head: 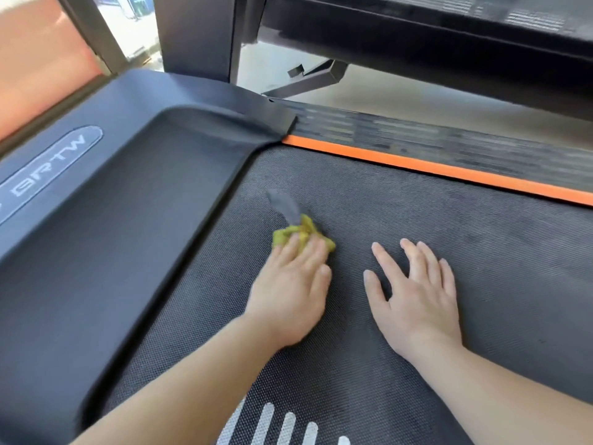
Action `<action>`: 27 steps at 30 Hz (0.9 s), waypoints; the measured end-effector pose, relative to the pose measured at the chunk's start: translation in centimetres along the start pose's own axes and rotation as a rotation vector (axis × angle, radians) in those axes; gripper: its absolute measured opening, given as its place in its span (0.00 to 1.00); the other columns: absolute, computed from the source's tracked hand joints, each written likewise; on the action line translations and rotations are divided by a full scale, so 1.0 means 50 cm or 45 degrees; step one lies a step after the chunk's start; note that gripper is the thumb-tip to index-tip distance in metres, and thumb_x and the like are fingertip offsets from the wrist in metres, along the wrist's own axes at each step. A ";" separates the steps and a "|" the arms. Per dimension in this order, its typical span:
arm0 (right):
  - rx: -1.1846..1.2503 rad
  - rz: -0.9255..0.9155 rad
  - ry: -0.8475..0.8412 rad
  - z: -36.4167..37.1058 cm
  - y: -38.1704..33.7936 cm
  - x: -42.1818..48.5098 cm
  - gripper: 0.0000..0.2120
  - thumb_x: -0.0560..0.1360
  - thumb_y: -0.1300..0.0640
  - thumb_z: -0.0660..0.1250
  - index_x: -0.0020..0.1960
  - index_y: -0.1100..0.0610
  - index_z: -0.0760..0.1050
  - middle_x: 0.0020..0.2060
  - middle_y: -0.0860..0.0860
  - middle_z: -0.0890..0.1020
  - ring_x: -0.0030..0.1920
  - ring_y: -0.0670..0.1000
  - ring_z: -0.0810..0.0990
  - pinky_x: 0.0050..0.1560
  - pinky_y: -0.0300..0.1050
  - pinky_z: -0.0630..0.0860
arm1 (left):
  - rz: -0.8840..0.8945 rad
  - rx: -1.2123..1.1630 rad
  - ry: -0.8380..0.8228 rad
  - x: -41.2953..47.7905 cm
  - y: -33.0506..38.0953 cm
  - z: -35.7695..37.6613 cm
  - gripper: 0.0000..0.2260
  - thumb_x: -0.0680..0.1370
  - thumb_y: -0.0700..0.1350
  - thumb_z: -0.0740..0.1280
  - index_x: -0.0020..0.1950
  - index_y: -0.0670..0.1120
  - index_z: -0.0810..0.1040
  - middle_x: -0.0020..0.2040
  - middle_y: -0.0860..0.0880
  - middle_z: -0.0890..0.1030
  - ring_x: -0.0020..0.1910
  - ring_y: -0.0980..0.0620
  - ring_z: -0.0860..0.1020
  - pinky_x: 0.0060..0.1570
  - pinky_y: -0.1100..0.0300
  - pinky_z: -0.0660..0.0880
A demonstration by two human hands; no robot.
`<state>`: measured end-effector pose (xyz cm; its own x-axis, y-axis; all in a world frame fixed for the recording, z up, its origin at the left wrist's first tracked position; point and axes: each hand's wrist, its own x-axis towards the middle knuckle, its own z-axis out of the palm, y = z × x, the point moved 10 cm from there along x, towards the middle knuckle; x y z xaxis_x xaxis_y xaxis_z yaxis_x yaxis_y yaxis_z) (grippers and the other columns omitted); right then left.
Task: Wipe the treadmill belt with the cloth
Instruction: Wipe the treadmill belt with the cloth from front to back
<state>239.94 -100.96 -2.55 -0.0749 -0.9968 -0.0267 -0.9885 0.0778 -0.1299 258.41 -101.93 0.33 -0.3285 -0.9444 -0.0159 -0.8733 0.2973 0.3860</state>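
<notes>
Currently mid-wipe, by my read. Left hand (288, 284) lies palm-down on the cloth (301, 234), fingers fairly straight and close together, pressing it onto the treadmill belt (417, 203). It doesn't look like a pinch or a fist, though the hand is blurred, so finger detail is soft.

Cloth is bunched, yellow-green with a grey tail. Most of it sits under and just ahead of the left fingertips, and the tail trails forward, away from the wrist. A flat palm makes sense here: it spreads the load over the wad and gives more contact area on the textured belt than a pinch would.

Right hand (417, 290) is flat on the bare belt beside the left one, fingers spread, holding nothing and not touching the cloth. Likely a brace that carries body weight while the person leans in, and it may also stop the belt creeping under the wiping stroke.

Position: the cloth is on the belt's front end, with the motor cover (112, 220) just outboard of the left hand. The orange strip (449, 168) and side rail (449, 139) lie beyond both sets of fingertips, well apart from the cloth. The white stripes (272, 422) printed on the belt sit back between the forearms.

Progress: I can't judge the cleaned area, since the belt shows no clear wet or dry boundary. Risk is the loose grey tail folding under or dragging along the cover edge.
</notes>
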 end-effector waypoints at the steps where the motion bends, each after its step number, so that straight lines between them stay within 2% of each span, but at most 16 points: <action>1: 0.000 0.001 0.008 -0.001 0.000 0.001 0.31 0.80 0.32 0.40 0.81 0.36 0.55 0.82 0.50 0.56 0.83 0.52 0.47 0.82 0.58 0.45 | 0.156 0.006 -0.066 -0.021 0.041 0.023 0.25 0.86 0.55 0.46 0.82 0.52 0.63 0.81 0.56 0.62 0.82 0.49 0.52 0.81 0.56 0.43; 3: 0.009 0.000 0.012 -0.002 0.000 0.003 0.31 0.80 0.32 0.41 0.81 0.36 0.56 0.82 0.50 0.57 0.83 0.53 0.48 0.82 0.58 0.45 | 0.351 0.096 -0.219 -0.046 0.040 0.043 0.27 0.85 0.57 0.43 0.84 0.53 0.57 0.83 0.58 0.55 0.83 0.55 0.45 0.81 0.56 0.40; 4: 0.007 -0.001 0.000 -0.001 0.000 0.003 0.31 0.80 0.32 0.40 0.81 0.36 0.55 0.82 0.50 0.56 0.83 0.53 0.47 0.82 0.58 0.44 | 0.351 0.178 -0.202 -0.036 0.008 0.041 0.28 0.85 0.58 0.41 0.84 0.54 0.55 0.84 0.58 0.53 0.83 0.56 0.43 0.81 0.55 0.39; 7: -0.010 -0.010 -0.032 0.006 0.000 0.001 0.31 0.80 0.32 0.37 0.82 0.35 0.52 0.83 0.50 0.53 0.83 0.52 0.44 0.82 0.57 0.42 | -0.037 0.172 -0.006 -0.016 -0.053 0.000 0.29 0.84 0.59 0.42 0.85 0.53 0.54 0.84 0.55 0.53 0.83 0.52 0.44 0.78 0.58 0.32; 8: -0.004 -0.006 -0.017 0.003 0.000 -0.001 0.31 0.80 0.32 0.38 0.82 0.35 0.53 0.83 0.50 0.54 0.83 0.52 0.45 0.82 0.58 0.43 | -0.042 0.099 0.017 -0.024 -0.025 0.003 0.28 0.84 0.58 0.44 0.84 0.51 0.57 0.83 0.55 0.56 0.84 0.49 0.47 0.78 0.58 0.32; 11: -0.003 0.003 0.005 0.000 0.001 0.001 0.31 0.80 0.32 0.40 0.81 0.36 0.56 0.82 0.50 0.57 0.83 0.53 0.47 0.82 0.59 0.45 | 0.252 -0.012 -0.083 -0.049 0.067 0.039 0.24 0.86 0.55 0.52 0.82 0.53 0.62 0.82 0.57 0.61 0.83 0.52 0.51 0.81 0.57 0.40; 13: -0.004 -0.002 -0.014 0.002 0.000 0.004 0.31 0.80 0.32 0.40 0.81 0.36 0.55 0.82 0.50 0.56 0.82 0.53 0.47 0.82 0.58 0.45 | 0.319 -0.100 -0.044 -0.041 0.057 0.014 0.20 0.85 0.49 0.59 0.78 0.52 0.71 0.77 0.58 0.70 0.80 0.55 0.60 0.81 0.60 0.48; 15: -0.004 0.000 -0.018 0.001 0.001 0.003 0.31 0.80 0.32 0.39 0.82 0.36 0.54 0.82 0.50 0.55 0.83 0.53 0.46 0.82 0.58 0.44 | 0.286 -0.223 0.130 -0.030 0.036 -0.026 0.17 0.82 0.46 0.66 0.71 0.50 0.78 0.70 0.57 0.78 0.72 0.55 0.71 0.76 0.59 0.63; 17: -0.004 -0.009 -0.022 0.001 -0.001 0.000 0.31 0.80 0.32 0.38 0.82 0.36 0.53 0.83 0.50 0.54 0.83 0.52 0.46 0.82 0.58 0.43 | 0.155 -0.190 0.230 -0.030 0.022 -0.044 0.19 0.79 0.54 0.70 0.70 0.55 0.78 0.67 0.59 0.77 0.65 0.56 0.75 0.64 0.56 0.76; 19: -0.003 -0.008 -0.023 0.001 0.000 0.001 0.31 0.80 0.32 0.38 0.82 0.36 0.53 0.83 0.50 0.54 0.83 0.52 0.45 0.82 0.58 0.43 | -0.005 -0.055 0.203 -0.028 0.008 -0.033 0.28 0.73 0.64 0.72 0.71 0.58 0.75 0.65 0.58 0.72 0.62 0.55 0.73 0.55 0.57 0.77; 20: -0.003 -0.009 -0.023 0.001 0.000 0.002 0.31 0.80 0.32 0.38 0.82 0.36 0.53 0.83 0.50 0.54 0.83 0.53 0.45 0.82 0.58 0.43 | -0.061 0.005 0.189 -0.024 -0.001 -0.027 0.29 0.71 0.66 0.73 0.69 0.57 0.75 0.63 0.57 0.71 0.61 0.55 0.73 0.54 0.57 0.76; 22: -0.004 -0.013 -0.034 0.002 0.000 0.001 0.31 0.80 0.32 0.38 0.82 0.36 0.52 0.83 0.50 0.54 0.83 0.52 0.45 0.82 0.58 0.42 | -0.116 0.043 0.252 -0.013 -0.012 -0.041 0.19 0.75 0.60 0.73 0.62 0.55 0.78 0.59 0.56 0.73 0.57 0.52 0.75 0.52 0.57 0.76; 24: -0.012 -0.012 -0.046 0.003 0.000 0.001 0.31 0.80 0.32 0.36 0.82 0.35 0.50 0.83 0.49 0.52 0.83 0.52 0.43 0.82 0.58 0.42 | -0.160 -0.038 0.359 -0.005 -0.016 -0.070 0.05 0.80 0.49 0.70 0.55 0.53 0.80 0.53 0.56 0.76 0.51 0.51 0.78 0.50 0.50 0.79; 27: -0.020 -0.006 -0.067 0.002 0.000 0.000 0.31 0.81 0.32 0.36 0.82 0.36 0.48 0.83 0.49 0.50 0.83 0.52 0.41 0.82 0.58 0.41 | -0.305 -0.349 0.426 -0.008 -0.028 -0.101 0.04 0.82 0.47 0.67 0.54 0.55 0.80 0.40 0.60 0.79 0.38 0.64 0.76 0.57 0.48 0.77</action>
<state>239.96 -100.94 -2.63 -0.0636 -0.9949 -0.0785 -0.9907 0.0724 -0.1150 261.60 -102.68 4.46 0.0425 -0.9884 0.1457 -0.7684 0.0609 0.6371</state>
